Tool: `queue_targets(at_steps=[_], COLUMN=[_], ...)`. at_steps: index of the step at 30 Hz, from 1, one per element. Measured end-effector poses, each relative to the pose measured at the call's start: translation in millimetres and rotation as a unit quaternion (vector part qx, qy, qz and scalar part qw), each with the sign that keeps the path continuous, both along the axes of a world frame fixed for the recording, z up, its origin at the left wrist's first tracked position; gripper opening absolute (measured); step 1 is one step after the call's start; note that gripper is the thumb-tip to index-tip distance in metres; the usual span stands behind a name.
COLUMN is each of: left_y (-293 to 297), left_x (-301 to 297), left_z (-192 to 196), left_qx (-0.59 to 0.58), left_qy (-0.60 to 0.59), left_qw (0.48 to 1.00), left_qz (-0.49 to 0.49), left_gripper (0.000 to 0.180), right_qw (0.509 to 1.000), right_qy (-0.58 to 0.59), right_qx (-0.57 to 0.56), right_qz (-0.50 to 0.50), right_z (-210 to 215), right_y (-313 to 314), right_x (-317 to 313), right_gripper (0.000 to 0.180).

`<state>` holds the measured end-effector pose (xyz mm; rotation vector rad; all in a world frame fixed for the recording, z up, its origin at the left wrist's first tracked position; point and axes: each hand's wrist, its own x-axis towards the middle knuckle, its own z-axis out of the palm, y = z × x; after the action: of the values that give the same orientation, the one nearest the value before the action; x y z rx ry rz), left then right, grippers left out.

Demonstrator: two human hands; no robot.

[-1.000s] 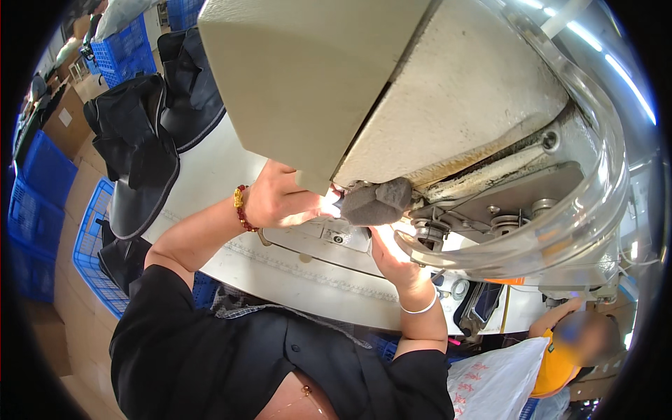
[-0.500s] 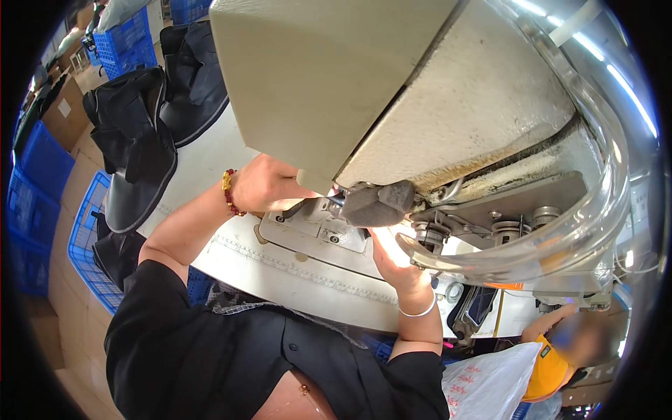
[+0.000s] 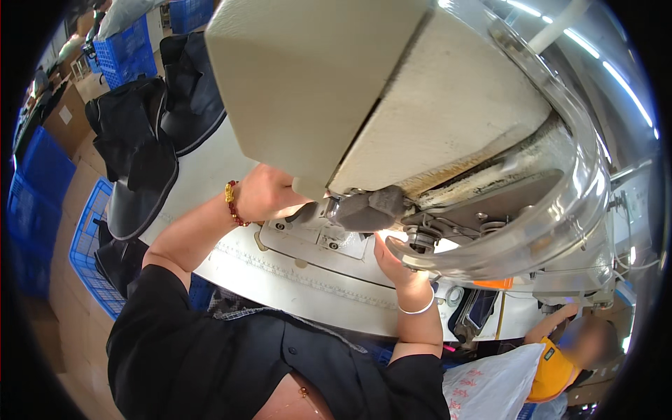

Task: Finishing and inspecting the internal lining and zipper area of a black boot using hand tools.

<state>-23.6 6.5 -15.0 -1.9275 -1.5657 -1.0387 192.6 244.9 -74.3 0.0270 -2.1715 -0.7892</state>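
A large cream-coloured sewing machine (image 3: pixel 301 84) hangs over the white work surface and hides much of the space between my hands. My left hand (image 3: pixel 266 196), with a red-bead bracelet at the wrist, is curled beside the machine's end. A small dark piece shows under its fingers; its kind cannot be made out. Between the hands, a dark grey faceted foam-like block (image 3: pixel 369 208) sits at the underside of the machine, above its metal plate (image 3: pixel 329 234). My right hand (image 3: pixel 395 262) reaches up at the plate's right side, its fingertips hidden behind the machine and a clear tube (image 3: pixel 490 262).
Black boots (image 3: pixel 140 182) stand at the left of the table (image 3: pixel 301 280). Blue plastic crates (image 3: pixel 91 245) lie left, beside and beyond it. A phone-like dark object (image 3: pixel 479 308) rests at the right. Another person in a yellow top (image 3: pixel 553 371) sits at the lower right near a white sack (image 3: pixel 483 385).
The view has shifted slightly, so the machine appears a little further left. My left hand sits slightly lower in the picture, with more of the dark piece showing; my right hand stays nearly in place.
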Motion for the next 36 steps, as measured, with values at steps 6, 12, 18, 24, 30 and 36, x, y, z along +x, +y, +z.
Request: queue_targets(at_steps=[6, 12, 18, 24, 30, 36], left_y=[14, 9, 7, 5, 10, 16], left_x=[7, 4, 2, 7, 1, -26], left_z=[1, 0, -4, 9, -9, -26], left_qx=[0.143, 0.079, 0.077, 0.093, -0.035, 0.025], left_qy=[-0.009, 0.053, 0.036, 0.033, -0.175, -0.073], left_qw=[0.989, 0.994, 0.995, 0.994, 0.978, 0.99], left_qz=[0.027, 0.046, 0.052, 0.048, 0.105, 0.115], left_gripper=[0.027, 0.026, 0.025, 0.024, 0.032, 0.05], right_qw=[0.934, 0.593, 0.088, 0.775, 0.998, 0.979], right_qy=[0.106, 0.039, 0.279, 0.091, 0.007, 0.016], right_qx=[0.328, 0.76, 0.728, 0.513, -0.059, -0.189], right_qz=[-0.096, -0.262, -0.62, -0.358, 0.004, 0.079], right_z=[-91, -124, -70, -20, 41, 40], right_y=[53, 60, 38, 13, -40, -26], right_x=[-2, 0, -20, -3, -5, -16], right_gripper=[0.042, 0.036, 0.048, 0.029, 0.017, 0.015])
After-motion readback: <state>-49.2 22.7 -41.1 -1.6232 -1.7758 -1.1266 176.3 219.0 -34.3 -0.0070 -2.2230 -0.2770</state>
